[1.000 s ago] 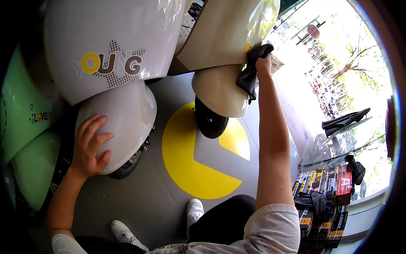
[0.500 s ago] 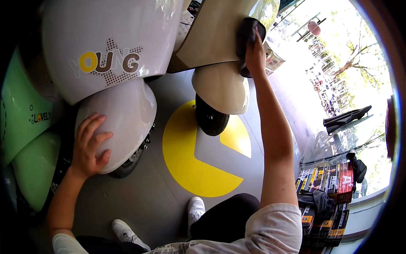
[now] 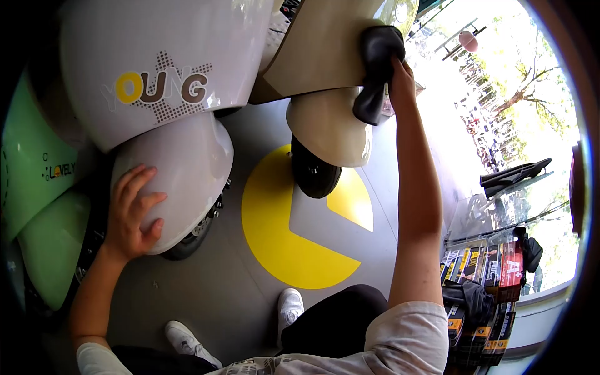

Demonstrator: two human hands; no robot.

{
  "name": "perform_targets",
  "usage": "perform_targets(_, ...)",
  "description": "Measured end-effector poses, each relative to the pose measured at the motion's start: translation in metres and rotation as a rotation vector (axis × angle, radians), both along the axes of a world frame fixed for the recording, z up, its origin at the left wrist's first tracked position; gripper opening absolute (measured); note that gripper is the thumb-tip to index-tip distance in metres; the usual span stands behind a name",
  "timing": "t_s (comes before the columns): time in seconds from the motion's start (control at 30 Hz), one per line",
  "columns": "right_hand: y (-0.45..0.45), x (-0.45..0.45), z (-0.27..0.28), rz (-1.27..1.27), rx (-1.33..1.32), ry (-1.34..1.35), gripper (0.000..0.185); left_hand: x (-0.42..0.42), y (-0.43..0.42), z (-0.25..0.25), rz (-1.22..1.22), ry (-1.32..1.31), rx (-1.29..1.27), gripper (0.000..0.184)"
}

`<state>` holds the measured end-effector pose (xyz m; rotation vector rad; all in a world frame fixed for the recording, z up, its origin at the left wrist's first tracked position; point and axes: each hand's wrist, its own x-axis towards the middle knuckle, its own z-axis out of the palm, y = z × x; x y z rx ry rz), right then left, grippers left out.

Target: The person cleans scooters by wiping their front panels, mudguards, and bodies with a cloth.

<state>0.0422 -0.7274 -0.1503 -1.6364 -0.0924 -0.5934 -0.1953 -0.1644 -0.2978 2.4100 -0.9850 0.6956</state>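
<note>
My left hand [image 3: 132, 215] lies with fingers spread on the glossy white front fender [image 3: 187, 165] of a scooter. Above that fender is the scooter's white front panel [image 3: 162, 34], with "YOUNG" lettering. My right hand [image 3: 403, 84] is stretched far forward, closed on a dark cloth [image 3: 376, 72]. The cloth is against the right side of a beige scooter's front panel [image 3: 322, 47], and its lower end hangs over the edge of the beige fender [image 3: 325, 122]. The fingers of my right hand are partly hidden behind the cloth.
A mint-green scooter [image 3: 53, 234] stands close on the left. The grey floor carries a yellow round marking [image 3: 269, 244] under the beige scooter's front wheel [image 3: 314, 175]. Stacked boxes [image 3: 484, 312] stand at the right, beside a bright window.
My right hand and the cloth have shifted slightly to the right along the beige panel, and more of the cloth shows. My left hand stays on the white fender.
</note>
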Motion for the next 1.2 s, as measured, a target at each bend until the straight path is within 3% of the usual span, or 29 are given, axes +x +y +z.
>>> perform_targets(0.1, -0.024, 0.022, -0.008, -0.189, 0.097, 0.210, 0.046, 0.000, -0.001, 0.002, 0.003, -0.006, 0.008, 0.036)
perform_targets(0.17, -0.031, 0.043, -0.028, -0.141, -0.021, 0.003, 0.048, 0.000, -0.001, 0.004, 0.006, -0.006, 0.009, 0.036)
perform_targets(0.23, -0.015, 0.043, -0.032, -0.163, -0.313, -0.093, 0.055, -0.002, -0.001, 0.005, 0.011, 0.003, 0.011, 0.036)
perform_targets(0.33, -0.005, 0.038, -0.029, -0.251, -0.367, -0.084, 0.067, -0.002, -0.002, 0.005, 0.003, 0.007, 0.010, 0.036)
perform_targets(0.43, -0.014, 0.038, -0.026, -0.240, -0.411, -0.032, 0.083, -0.002, -0.002, 0.004, -0.002, 0.003, 0.000, 0.035)
perform_targets(0.53, -0.002, 0.041, -0.022, -0.365, -0.734, -0.002, 0.117, -0.001, -0.002, 0.004, 0.003, -0.013, 0.004, 0.035)
perform_targets(0.63, 0.051, 0.017, -0.018, -0.479, -0.913, -0.035, 0.129, -0.001, -0.002, 0.003, 0.004, -0.010, 0.003, 0.034)
perform_targets(0.77, 0.110, -0.003, -0.028, -0.687, -1.328, -0.243, 0.129, -0.001, -0.002, 0.005, 0.004, -0.001, -0.001, 0.035)
perform_targets(0.93, 0.143, -0.009, -0.033, -0.670, -1.719, -0.394, 0.113, -0.001, -0.003, 0.008, 0.012, -0.020, -0.020, 0.034)
perform_targets(1.17, 0.150, 0.030, 0.030, -0.777, -1.493, -0.455, 0.110, 0.001, -0.001, 0.004, 0.004, -0.022, -0.007, 0.034)
perform_targets(1.2, 0.166, 0.025, 0.048, -0.874, -1.372, -0.507, 0.095, 0.001, -0.001, 0.002, 0.009, -0.026, -0.008, 0.034)
